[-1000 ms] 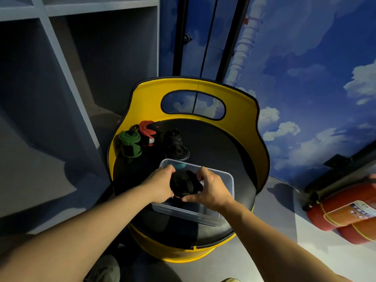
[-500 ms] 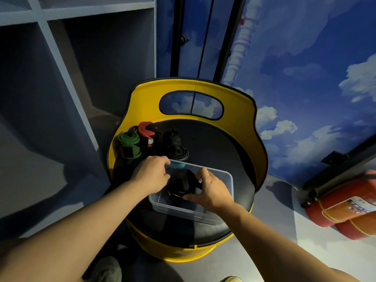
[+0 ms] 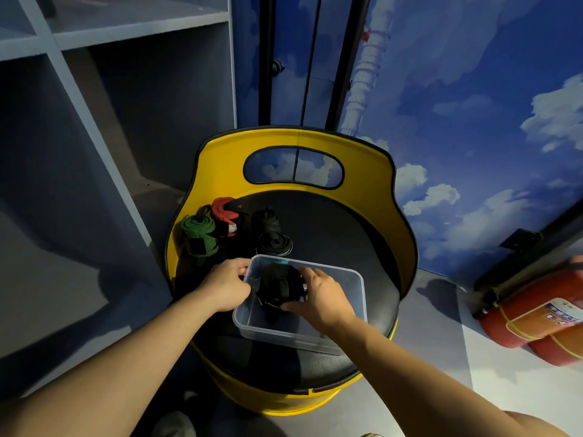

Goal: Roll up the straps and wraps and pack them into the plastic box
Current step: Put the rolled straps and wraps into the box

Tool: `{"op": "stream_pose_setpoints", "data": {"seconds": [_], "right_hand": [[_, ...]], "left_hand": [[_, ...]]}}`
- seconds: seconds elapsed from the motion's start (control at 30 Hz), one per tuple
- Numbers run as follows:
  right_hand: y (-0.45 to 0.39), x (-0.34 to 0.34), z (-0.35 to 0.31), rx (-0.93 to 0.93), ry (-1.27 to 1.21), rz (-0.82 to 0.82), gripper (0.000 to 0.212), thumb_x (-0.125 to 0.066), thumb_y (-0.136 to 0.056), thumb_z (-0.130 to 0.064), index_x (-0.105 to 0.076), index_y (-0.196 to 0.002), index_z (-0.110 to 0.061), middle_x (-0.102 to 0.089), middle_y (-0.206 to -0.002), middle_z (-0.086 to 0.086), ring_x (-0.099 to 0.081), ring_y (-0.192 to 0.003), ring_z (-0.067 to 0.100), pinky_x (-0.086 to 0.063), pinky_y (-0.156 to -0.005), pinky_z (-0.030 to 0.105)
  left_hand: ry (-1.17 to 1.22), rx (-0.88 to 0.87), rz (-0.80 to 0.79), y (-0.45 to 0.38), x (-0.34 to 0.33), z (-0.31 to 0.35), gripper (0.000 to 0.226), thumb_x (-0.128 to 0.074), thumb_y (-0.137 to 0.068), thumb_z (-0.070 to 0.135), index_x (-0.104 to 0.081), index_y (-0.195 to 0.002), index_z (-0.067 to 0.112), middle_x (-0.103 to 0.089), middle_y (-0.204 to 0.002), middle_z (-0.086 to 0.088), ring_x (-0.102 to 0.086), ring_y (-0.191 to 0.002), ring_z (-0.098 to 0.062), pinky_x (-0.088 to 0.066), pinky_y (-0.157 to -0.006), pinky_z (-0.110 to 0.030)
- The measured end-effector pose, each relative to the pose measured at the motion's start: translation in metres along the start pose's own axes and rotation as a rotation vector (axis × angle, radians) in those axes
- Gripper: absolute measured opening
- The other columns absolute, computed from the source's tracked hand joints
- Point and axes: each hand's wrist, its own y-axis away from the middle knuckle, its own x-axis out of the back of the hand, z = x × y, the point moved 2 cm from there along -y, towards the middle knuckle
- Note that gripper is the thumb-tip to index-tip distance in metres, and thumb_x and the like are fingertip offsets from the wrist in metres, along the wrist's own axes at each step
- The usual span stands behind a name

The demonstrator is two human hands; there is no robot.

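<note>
A clear plastic box (image 3: 353,310) sits on the black seat of a yellow barrel stool (image 3: 407,234). Inside the box lies a rolled black wrap (image 3: 279,287), and my right hand (image 3: 321,298) grips its right side from above. My left hand (image 3: 227,287) holds the box's left rim, fingers curled over the edge. Behind the box stand a green roll (image 3: 200,231), a red roll (image 3: 225,216) and two black rolls (image 3: 266,219) (image 3: 273,243). A bit of teal shows at the box's far wall.
Grey shelving (image 3: 94,89) rises to the left of the stool. Red fire extinguishers (image 3: 533,313) lie on the floor at the right. A wall painted with sky and clouds stands behind. The seat's right half (image 3: 340,228) holds nothing.
Both hands lowered the black wrap into the box. My left hand let go of the wrap and moved to the box's left rim. My right hand stays on the wrap.
</note>
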Motion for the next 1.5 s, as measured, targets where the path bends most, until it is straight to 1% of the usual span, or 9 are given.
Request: {"op": "stream_pose_setpoints", "data": {"seconds": [0.13,0.27,0.47,0.67,0.73,0.9,1.07,1.17,1.5], "right_hand": [[-0.005,-0.002,-0.005,0.011,-0.057,0.039,0.074,-0.085,-0.069,-0.046,-0.053,-0.132,-0.025,-0.066,-0.123,-0.004,-0.064,-0.109,0.019,-0.051,-0.092,0.035],[-0.009,-0.004,-0.008,0.030,-0.070,0.044,0.072,-0.086,-0.067,-0.045,-0.051,-0.126,-0.024,-0.067,-0.118,-0.003,-0.065,-0.104,0.020,-0.053,-0.087,0.036],[-0.012,-0.007,-0.011,0.111,-0.008,0.015,0.068,-0.085,-0.070,-0.044,-0.054,-0.125,-0.020,-0.067,-0.119,0.000,-0.065,-0.103,0.023,-0.052,-0.086,0.037],[-0.009,-0.007,-0.012,0.108,-0.007,0.011,0.066,-0.084,-0.073,-0.042,-0.054,-0.127,-0.019,-0.065,-0.119,0.004,-0.063,-0.104,0.026,-0.051,-0.086,0.038],[-0.007,-0.008,-0.011,0.107,-0.012,0.006,0.067,-0.083,-0.074,-0.042,-0.053,-0.130,-0.020,-0.063,-0.120,0.004,-0.062,-0.105,0.027,-0.052,-0.087,0.038],[-0.006,-0.001,-0.008,0.140,-0.015,-0.015,0.070,-0.081,-0.077,-0.038,-0.052,-0.138,-0.022,-0.058,-0.123,0.003,-0.061,-0.106,0.024,-0.051,-0.094,0.036],[-0.005,0.004,-0.006,0.136,-0.033,0.006,0.066,-0.083,-0.076,-0.037,-0.056,-0.134,-0.022,-0.066,-0.120,0.000,-0.064,-0.105,0.019,-0.052,-0.089,0.033],[-0.006,0.005,-0.006,0.131,-0.047,0.004,0.060,-0.084,-0.075,-0.034,-0.057,-0.127,-0.021,-0.068,-0.117,0.000,-0.065,-0.103,0.019,-0.053,-0.087,0.033],[-0.006,0.006,-0.011,0.123,-0.038,-0.024,0.058,-0.082,-0.077,-0.025,-0.057,-0.129,-0.017,-0.065,-0.121,0.005,-0.063,-0.107,0.023,-0.051,-0.090,0.033]], "left_hand": [[0.074,-0.002,-0.016,0.002,0.001,-0.001,0.064,-0.057,-0.082,-0.006,-0.063,-0.134,0.030,-0.066,-0.127,0.000,-0.060,-0.119,-0.019,-0.059,-0.090,-0.040],[0.177,0.032,-0.047,0.002,-0.004,-0.002,0.067,-0.059,-0.085,-0.011,-0.055,-0.143,0.023,-0.058,-0.139,-0.005,-0.058,-0.123,-0.020,-0.061,-0.067,-0.028],[0.107,0.032,-0.016,0.002,-0.010,-0.007,0.070,-0.067,-0.080,0.000,-0.054,-0.144,0.023,-0.059,-0.141,-0.005,-0.060,-0.123,-0.017,-0.058,-0.094,-0.042],[0.087,0.055,-0.031,0.003,-0.009,-0.005,0.071,-0.070,-0.080,0.004,-0.052,-0.146,0.024,-0.057,-0.142,-0.004,-0.068,-0.107,-0.025,-0.063,-0.081,-0.037],[0.081,0.058,-0.042,0.003,-0.007,-0.005,0.074,-0.072,-0.077,0.009,-0.051,-0.146,0.025,-0.057,-0.142,-0.005,-0.067,-0.110,-0.025,-0.061,-0.086,-0.040],[-0.002,-0.001,-0.091,0.006,-0.005,0.003,0.108,-0.084,-0.074,0.025,-0.019,-0.158,0.040,-0.056,-0.135,0.000,-0.059,-0.121,-0.022,-0.049,-0.098,-0.033],[-0.119,-0.063,0.005,0.006,-0.011,0.001,0.093,-0.091,-0.070,0.035,-0.044,-0.150,0.036,-0.055,-0.141,-0.007,-0.057,-0.127,-0.025,-0.047,-0.106,-0.036],[-0.124,-0.040,0.055,0.004,-0.014,-0.001,0.092,-0.094,-0.063,0.039,-0.053,-0.145,0.032,-0.061,-0.135,-0.008,-0.057,-0.127,-0.020,-0.049,-0.105,-0.038],[-0.146,-0.030,0.066,0.001,-0.017,-0.002,0.091,-0.093,-0.066,0.041,-0.051,-0.146,0.031,-0.058,-0.139,-0.009,-0.057,-0.127,-0.021,-0.048,-0.105,-0.034]]}}
